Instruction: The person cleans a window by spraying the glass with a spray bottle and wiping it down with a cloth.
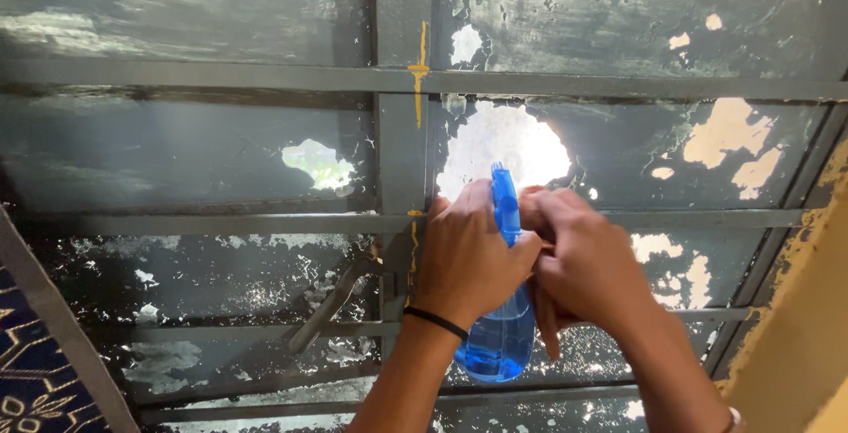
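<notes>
While both hands' fingers (539, 261) clench it, the translucent blue spray bottle (502, 338) holds liquid.

We see both forearms reaching up from the lower edge, wrists close together; the left hand (468, 256) is curled shut with a black band at its wrist, the right hand (587, 269) clenched just beside it, fingers folded inward
</notes>
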